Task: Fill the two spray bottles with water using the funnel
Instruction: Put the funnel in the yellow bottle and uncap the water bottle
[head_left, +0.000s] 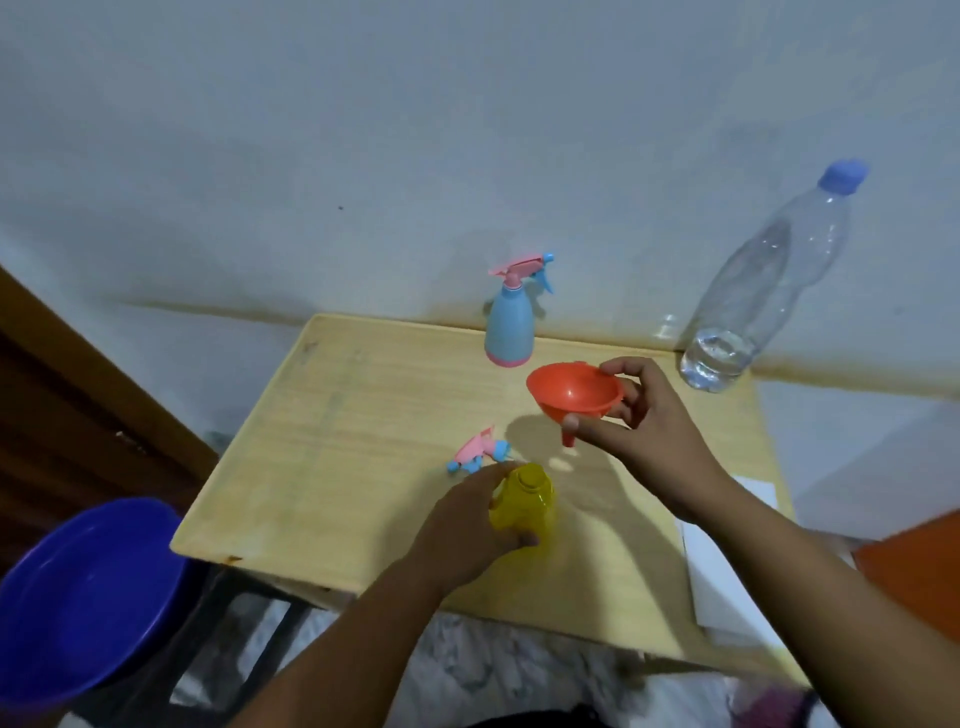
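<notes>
A yellow spray bottle (524, 501) stands uncapped near the table's middle, and my left hand (467, 525) grips its body. Its pink and blue spray head (480, 453) lies on the table just behind it. My right hand (644, 421) holds an orange funnel (574, 395) in the air, spout down, above and to the right of the yellow bottle's mouth. A blue spray bottle (510, 327) with its pink and blue trigger head on stands at the back edge. A clear water bottle (763, 291) with a blue cap stands at the back right, holding a little water.
The small wooden table (337, 415) stands against a pale wall. A blue basin (78, 597) sits low at the left. A white sheet (727, 587) lies on the table's right edge, next to an orange object (919, 571).
</notes>
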